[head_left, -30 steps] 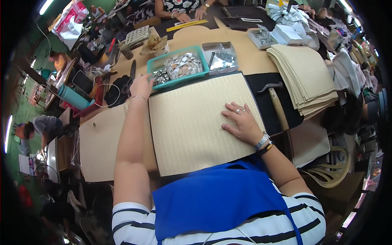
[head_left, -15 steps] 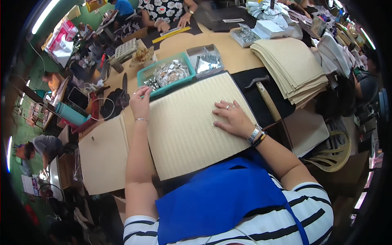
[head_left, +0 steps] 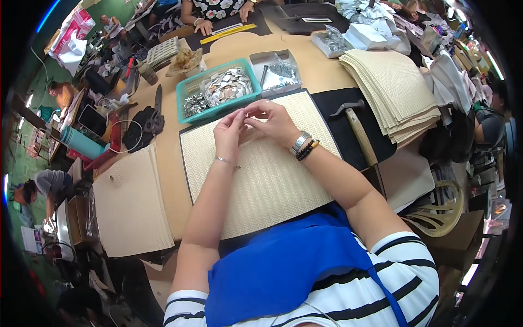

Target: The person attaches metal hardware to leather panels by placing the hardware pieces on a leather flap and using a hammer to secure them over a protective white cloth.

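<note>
Cream woven sheet point(head_left: 275, 188) lies partly hidden beneath the meeting hands point(head_left: 279, 126).

Head-worn fisheye, near above worktable point(head_left: 327, 72), facing down, forward.

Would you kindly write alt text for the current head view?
A person's left hand and right hand meet above a cream woven sheet, anything held too small to tell. Beyond sits a teal basket of small pieces; a hammer lies to the right.
</note>
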Available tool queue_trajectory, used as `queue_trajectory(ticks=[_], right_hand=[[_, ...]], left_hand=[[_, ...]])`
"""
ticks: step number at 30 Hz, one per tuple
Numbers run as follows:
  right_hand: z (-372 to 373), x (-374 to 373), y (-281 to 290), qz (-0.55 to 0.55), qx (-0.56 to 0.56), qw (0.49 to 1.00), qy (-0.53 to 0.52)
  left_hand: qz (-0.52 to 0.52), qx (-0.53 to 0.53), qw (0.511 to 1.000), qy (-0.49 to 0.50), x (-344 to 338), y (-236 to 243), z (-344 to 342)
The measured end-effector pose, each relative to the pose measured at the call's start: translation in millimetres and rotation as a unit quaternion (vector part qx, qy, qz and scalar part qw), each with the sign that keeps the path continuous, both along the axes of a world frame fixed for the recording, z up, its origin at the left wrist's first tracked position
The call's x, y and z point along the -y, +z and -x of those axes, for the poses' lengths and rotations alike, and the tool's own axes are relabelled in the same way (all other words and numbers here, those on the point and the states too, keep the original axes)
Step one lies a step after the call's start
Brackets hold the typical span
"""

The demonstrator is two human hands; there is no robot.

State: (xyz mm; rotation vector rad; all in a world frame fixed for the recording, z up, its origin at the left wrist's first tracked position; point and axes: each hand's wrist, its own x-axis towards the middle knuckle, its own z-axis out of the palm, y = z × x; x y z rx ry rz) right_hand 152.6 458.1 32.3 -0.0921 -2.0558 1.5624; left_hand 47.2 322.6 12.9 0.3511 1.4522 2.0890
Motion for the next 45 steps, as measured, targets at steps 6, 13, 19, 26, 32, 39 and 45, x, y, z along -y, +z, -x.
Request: queue_trajectory(ticks=[6,13,19,26,32,39,45], right_hand=[[0,-1,-17,0.024,-0.053,0.998,-0.005],[0,0,-14,0.038,-0.063,0.997,0.008],[3,-5,-14,0.014,-0.067,0.998,0.011],[7,-10,-10,0.058,0.026,0.997,-0.054],[7,-16,-19,0.040,0.052,0.997,-0.044],[5,-12,-14,0.069,0.048,0.996,-0.022],[2,-10,-11,0.055,0.038,0.998,-0.021]], left_hand=[[0.025,0.021,0.999,-0.029,5,4,-3],[0.034,-0.028,0.998,-0.054,10,8,10],[0.010,0.000,0.998,-0.068,9,5,13],[0.387,-0.543,0.745,0.003,20,-19,22],[0.460,-0.585,0.666,0.046,14,0,13],[0.326,-0.435,0.839,-0.022,20,2,26],[0.212,-0.363,0.907,-0.015,17,-7,31]])
